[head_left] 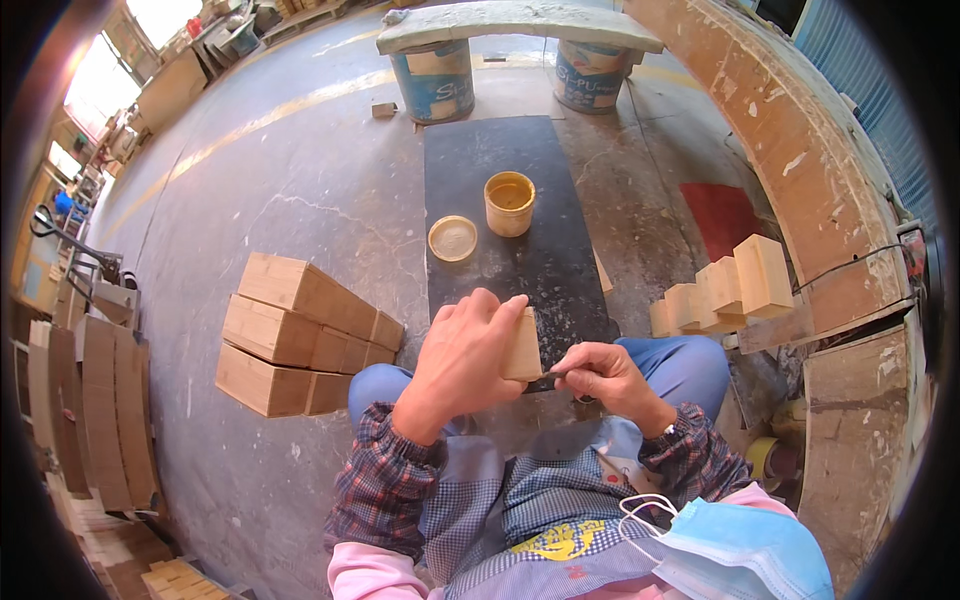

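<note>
My left hand is closed round a pale wooden block, holding it up over the near end of a dark board. Just right of the block's lower corner, my right hand pinches a small dark tool; most of it is hidden in the fingers, so its kind cannot be told. The tool's tip is at or very close to the block. Farther along the dark board stand a yellow-rimmed tub with yellowish stuff inside and a round shallow lid holding pale, grainy-looking material.
Stacked wooden blocks stand on the floor at my left. More blocks line up at my right, near a red mat. Ahead, a plank bench rests on two buckets. A face mask lies near my chest.
</note>
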Available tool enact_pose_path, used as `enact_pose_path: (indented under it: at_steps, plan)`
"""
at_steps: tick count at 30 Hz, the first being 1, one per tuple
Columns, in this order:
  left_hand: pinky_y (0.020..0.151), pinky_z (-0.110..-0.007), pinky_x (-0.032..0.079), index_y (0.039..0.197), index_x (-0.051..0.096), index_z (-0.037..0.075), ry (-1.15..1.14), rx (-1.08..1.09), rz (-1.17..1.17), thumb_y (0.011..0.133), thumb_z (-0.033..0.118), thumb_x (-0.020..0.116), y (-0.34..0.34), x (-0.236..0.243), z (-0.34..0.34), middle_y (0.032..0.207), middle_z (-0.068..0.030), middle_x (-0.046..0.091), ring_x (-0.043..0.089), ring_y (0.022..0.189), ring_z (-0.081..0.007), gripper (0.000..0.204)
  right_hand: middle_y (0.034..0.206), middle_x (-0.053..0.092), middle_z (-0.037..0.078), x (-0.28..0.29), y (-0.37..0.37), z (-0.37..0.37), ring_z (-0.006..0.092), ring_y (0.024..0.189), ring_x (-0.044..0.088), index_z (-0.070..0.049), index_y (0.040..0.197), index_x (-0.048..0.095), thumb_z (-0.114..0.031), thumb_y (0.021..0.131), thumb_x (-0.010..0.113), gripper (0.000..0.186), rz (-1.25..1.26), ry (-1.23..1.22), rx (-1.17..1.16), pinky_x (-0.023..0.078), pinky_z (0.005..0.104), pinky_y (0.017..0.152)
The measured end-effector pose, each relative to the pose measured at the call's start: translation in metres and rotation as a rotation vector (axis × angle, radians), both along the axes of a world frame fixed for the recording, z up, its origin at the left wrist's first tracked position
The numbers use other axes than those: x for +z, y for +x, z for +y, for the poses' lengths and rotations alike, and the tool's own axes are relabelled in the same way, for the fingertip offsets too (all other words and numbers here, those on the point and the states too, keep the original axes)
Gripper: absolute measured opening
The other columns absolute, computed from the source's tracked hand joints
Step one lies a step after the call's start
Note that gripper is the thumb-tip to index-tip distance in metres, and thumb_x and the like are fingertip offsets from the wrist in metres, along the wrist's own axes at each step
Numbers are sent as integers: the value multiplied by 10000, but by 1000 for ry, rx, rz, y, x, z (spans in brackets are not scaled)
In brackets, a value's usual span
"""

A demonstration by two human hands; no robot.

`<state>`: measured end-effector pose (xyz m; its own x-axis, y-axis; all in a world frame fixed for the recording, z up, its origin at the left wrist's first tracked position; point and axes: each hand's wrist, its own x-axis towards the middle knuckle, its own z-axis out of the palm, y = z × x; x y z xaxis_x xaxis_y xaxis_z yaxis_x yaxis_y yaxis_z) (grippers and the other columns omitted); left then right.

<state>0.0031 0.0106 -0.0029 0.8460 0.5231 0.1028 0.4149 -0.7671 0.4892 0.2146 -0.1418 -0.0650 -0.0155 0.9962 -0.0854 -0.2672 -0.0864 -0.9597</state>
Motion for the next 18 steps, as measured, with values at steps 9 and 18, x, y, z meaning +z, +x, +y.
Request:
enact_pose_path:
  at_steps: [9,18]
  plan:
    - [1162,-484,431,1617,401,1,14,158,-58,631,316,1000,-18,-18,-6,1444,-195,590,559,1369,-370,1195,901,703,30,33,25,28,168,798,697,-72,1076,823,-91,959,802,121,-906,335,-259,544,298,682]
    - [1167,-482,447,1634,356,2,-251,225,-233,655,199,984,-50,-51,-3,1466,-199,596,574,1359,-410,1180,919,644,37,47,11,41,216,811,678,-124,1059,801,-104,851,780,211,-1552,681,-208,566,363,683]
